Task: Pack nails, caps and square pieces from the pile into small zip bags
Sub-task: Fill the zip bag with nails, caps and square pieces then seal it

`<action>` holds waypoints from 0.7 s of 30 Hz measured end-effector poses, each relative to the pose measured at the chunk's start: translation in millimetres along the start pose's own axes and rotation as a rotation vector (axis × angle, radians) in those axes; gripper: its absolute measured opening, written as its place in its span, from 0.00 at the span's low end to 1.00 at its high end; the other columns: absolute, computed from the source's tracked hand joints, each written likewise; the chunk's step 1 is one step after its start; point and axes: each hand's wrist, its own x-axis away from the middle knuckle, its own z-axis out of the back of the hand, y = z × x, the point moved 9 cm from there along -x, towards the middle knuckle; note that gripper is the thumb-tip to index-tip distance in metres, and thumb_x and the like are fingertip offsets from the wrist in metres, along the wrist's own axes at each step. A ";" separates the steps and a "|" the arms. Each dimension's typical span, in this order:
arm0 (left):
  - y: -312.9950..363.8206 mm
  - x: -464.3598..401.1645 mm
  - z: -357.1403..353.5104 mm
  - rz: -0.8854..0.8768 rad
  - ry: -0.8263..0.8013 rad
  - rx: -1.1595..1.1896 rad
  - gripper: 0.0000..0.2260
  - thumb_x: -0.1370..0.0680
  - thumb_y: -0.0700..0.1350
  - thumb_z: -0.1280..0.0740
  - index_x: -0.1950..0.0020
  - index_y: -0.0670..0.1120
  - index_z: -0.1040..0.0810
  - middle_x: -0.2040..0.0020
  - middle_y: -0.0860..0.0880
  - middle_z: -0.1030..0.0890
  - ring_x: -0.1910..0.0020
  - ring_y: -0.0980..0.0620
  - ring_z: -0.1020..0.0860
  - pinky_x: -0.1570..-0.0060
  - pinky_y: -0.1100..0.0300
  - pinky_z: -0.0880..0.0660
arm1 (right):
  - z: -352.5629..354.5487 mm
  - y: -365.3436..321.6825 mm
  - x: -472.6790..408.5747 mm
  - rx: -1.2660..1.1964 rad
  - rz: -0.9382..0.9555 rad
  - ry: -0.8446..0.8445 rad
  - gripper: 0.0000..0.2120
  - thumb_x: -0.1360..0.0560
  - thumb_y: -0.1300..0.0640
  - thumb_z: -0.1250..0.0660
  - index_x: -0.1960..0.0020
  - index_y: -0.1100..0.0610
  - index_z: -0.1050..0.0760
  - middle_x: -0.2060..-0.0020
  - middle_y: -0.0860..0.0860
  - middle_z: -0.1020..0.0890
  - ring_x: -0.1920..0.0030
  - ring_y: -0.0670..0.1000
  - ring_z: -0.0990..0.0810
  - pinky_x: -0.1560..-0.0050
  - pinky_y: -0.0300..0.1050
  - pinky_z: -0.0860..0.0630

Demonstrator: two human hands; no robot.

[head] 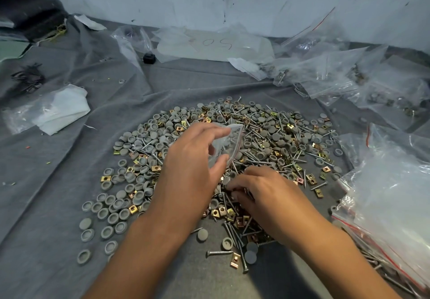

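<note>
Big pile (pixel 232 159) of nails, grey caps and brassy square pieces spread mid-cloth (pixel 58 182). Left hand (pixel 193 159) pinching small zip bag (pixel 229 143) just above it — right hand (pixel 263 189) down in nails, fingers curled, grip unclear.

The pile (pixel 223 159) lies at the centre of the cloth (pixel 58 159). Filled bags (pixel 384 194) lie to its right, empty bags (pixel 209 45) behind it, and a folded sheet (pixel 60 108) to its left.
</note>
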 end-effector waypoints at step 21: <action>0.5 0.1 0.3 -0.009 0.005 -0.008 0.22 0.27 0.42 0.24 0.34 0.50 0.22 0.42 0.61 0.26 0.55 0.67 0.27 0.48 0.81 0.34 | -9.2 9.7 0.8 0.160 -0.185 -0.051 0.12 0.21 0.45 0.38 0.41 0.47 0.27 0.46 0.46 0.25 0.42 0.50 0.28 0.57 0.43 0.35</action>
